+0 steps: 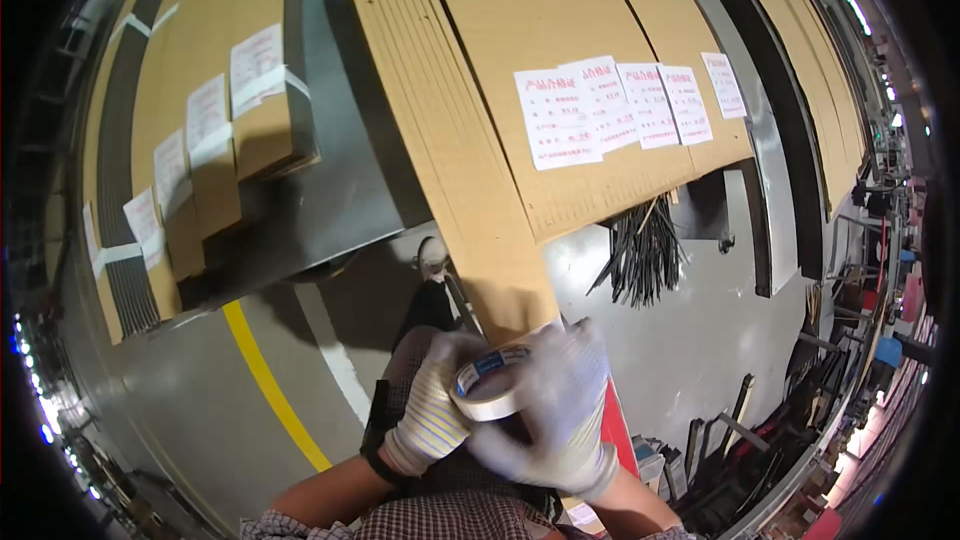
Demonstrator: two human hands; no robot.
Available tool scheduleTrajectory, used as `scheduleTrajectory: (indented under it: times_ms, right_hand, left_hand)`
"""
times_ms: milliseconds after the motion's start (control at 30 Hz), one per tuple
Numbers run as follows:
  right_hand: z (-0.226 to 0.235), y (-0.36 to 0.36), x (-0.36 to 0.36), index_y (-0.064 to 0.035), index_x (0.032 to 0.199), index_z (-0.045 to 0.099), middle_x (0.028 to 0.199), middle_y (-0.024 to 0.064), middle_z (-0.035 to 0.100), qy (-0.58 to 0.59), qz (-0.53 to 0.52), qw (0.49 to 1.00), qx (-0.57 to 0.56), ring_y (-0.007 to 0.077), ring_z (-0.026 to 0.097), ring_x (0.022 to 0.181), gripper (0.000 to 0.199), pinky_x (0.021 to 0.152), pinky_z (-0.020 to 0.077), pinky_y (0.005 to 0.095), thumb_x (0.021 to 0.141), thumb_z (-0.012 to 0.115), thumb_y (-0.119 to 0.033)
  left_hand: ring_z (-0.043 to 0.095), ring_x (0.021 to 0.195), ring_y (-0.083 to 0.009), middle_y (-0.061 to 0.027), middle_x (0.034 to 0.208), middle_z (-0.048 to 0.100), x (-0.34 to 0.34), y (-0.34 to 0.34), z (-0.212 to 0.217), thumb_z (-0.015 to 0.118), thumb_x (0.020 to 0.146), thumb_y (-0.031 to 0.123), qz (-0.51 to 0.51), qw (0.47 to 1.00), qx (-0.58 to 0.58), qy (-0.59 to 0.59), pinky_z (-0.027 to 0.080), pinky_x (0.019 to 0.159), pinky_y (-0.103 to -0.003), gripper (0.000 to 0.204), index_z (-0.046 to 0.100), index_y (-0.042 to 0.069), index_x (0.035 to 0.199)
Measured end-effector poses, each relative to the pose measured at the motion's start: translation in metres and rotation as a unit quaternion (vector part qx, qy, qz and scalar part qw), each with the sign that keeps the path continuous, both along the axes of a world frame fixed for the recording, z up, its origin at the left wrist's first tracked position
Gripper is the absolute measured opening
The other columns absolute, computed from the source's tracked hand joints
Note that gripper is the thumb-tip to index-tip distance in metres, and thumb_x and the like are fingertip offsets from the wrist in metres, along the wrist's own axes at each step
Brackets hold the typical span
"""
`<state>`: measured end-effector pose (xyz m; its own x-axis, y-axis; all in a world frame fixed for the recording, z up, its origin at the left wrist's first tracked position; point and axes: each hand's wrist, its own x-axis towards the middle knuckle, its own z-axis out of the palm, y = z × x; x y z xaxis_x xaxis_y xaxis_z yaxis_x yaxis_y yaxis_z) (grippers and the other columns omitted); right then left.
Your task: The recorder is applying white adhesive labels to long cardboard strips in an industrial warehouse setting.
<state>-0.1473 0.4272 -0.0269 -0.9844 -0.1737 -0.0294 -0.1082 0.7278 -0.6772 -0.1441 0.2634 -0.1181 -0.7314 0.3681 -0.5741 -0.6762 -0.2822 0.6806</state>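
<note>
Left hand [430,420] grips the tape roll [490,385] while the blurred right hand [560,410] closes over it, best kept steady near the cardboard stack [470,170].

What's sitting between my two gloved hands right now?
In the head view, a roll of pale tape sits between the left hand and the right hand, both gloved and gripping it, just below the edge of the flat cardboard stack.
</note>
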Motion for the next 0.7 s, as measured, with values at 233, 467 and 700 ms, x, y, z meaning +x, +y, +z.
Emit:
scheduleTrajectory:
  times_ms: [233, 467, 700]
  right_hand:
    - [0.006, 0.052, -0.034, -0.0070, 0.089, 0.066, 0.071, 0.0089, 0.062, -0.018, 0.186, 0.970, 0.155, 0.0222, 0.066, 0.067, 0.017, 0.056, 0.0498, 0.0379, 0.081, 0.061, -0.021]
    - [-0.190, 0.124, -0.022, -0.0063, 0.101, 0.070, 0.079, 0.0151, 0.069, -0.122, 0.024, 0.981, 0.146, 0.0306, 0.066, 0.069, 0.017, 0.069, 0.0539, 0.0406, 0.088, 0.071, -0.017]
    - [-0.067, 0.080, -0.034, 0.0057, 0.124, 0.061, 0.110, 0.0320, 0.064, -0.206, 0.170, 0.951, 0.156, 0.0406, 0.064, 0.105, 0.082, 0.087, 0.0513, 0.0454, 0.092, 0.052, -0.069]
  left_hand:
    - [0.054, 0.125, -0.0252, -0.0117, 0.137, 0.054, -0.007, 0.021, -0.035, 0.067, 0.095, 0.023, -0.062, 0.983, 0.163, -0.063, 0.047, 0.104, -0.039, 0.059, 0.038, 0.003, 0.142]
    - [0.050, 0.127, -0.0185, -0.0091, 0.138, 0.052, -0.045, 0.022, -0.022, 0.082, 0.085, 0.025, -0.091, 0.993, 0.063, -0.037, 0.040, 0.110, -0.038, 0.088, 0.028, 0.000, 0.150]
    - [0.054, 0.125, -0.0267, -0.0145, 0.137, 0.053, -0.040, 0.015, -0.041, 0.066, 0.095, 0.045, -0.163, 0.985, -0.048, -0.037, 0.046, 0.103, -0.039, 0.077, 0.034, 0.001, 0.149]
